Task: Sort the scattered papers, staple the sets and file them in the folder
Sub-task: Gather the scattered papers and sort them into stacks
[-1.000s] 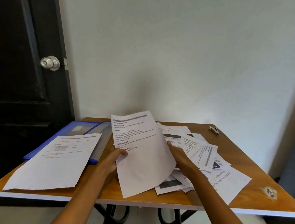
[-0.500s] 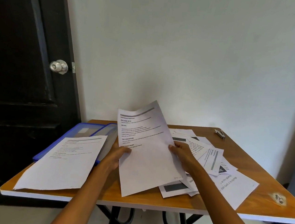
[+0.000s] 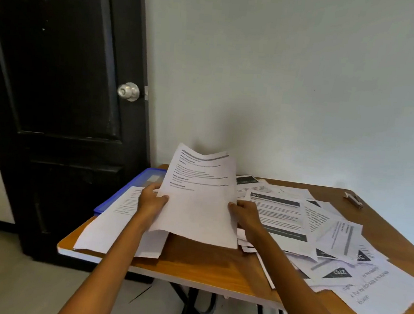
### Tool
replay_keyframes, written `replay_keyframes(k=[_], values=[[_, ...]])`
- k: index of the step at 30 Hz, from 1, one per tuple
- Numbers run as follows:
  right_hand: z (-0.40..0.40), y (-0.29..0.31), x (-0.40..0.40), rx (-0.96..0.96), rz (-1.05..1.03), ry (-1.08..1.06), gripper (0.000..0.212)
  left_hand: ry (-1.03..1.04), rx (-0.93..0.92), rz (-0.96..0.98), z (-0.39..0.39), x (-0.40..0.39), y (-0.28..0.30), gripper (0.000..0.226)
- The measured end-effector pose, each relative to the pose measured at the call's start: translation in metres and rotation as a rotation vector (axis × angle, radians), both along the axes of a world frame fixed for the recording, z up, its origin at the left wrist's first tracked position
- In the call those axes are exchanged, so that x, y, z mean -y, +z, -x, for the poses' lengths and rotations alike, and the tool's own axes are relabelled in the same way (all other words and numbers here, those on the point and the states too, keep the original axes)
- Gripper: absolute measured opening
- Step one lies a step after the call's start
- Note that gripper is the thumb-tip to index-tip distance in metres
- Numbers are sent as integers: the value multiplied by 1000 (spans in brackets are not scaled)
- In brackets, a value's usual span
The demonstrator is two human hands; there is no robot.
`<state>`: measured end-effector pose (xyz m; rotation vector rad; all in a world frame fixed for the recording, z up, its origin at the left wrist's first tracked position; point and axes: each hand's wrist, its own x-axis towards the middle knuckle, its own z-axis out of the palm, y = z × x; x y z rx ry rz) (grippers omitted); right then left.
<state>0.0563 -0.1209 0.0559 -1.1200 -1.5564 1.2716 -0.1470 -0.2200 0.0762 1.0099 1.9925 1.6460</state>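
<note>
Both hands hold one printed white sheet (image 3: 198, 201) tilted up over the wooden table (image 3: 207, 259). My left hand (image 3: 150, 200) grips its left edge and my right hand (image 3: 244, 214) grips its right edge. Under and left of it lies another printed sheet (image 3: 109, 226), partly over a blue folder (image 3: 133, 185) at the table's left. Several scattered papers (image 3: 323, 242) cover the table's right half. A small silver stapler (image 3: 353, 199) lies near the far right corner.
A black door with a silver knob (image 3: 128, 91) stands just left of the table. A pale wall (image 3: 294, 89) runs behind the table. The table has black metal legs (image 3: 188, 303) below the near edge.
The held sheet has swung left and now stands over the left-hand sheet and folder. My view has turned left, so the table sits further right in the frame.
</note>
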Motion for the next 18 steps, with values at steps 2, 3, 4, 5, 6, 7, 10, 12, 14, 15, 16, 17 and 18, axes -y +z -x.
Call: replay_keyframes(k=[2,3,4,5,6,7,10,12,14,15,16,17,18], values=[[23,-6,10,105,10,100,17,89,-81,51,25,11,-7,38],[35,-10,13,161,4,151,15,139,-121,80,38,17,-11,37],[47,-15,15,215,-9,193,14,185,-155,121,50,22,-16,37],[58,-18,18,254,-15,226,14,219,-186,171,62,26,-22,38],[68,-21,22,271,-13,256,14,242,-210,228,71,29,-27,39],[79,-23,26,279,-6,285,13,261,-233,281,80,33,-32,41],[109,-34,33,349,-120,283,16,318,-297,374,99,40,-44,38],[122,-39,35,427,-250,215,24,343,-360,403,106,44,-49,34],[130,-43,35,483,-322,171,29,362,-422,426,110,45,-53,33],[132,-44,35,501,-336,166,30,372,-449,445,111,45,-53,34],[132,-43,36,518,-344,166,31,387,-478,470,112,44,-53,35],[132,-43,36,533,-350,168,32,407,-510,500,111,42,-52,38],[131,-43,35,544,-353,167,34,433,-543,525,110,39,-52,43]])
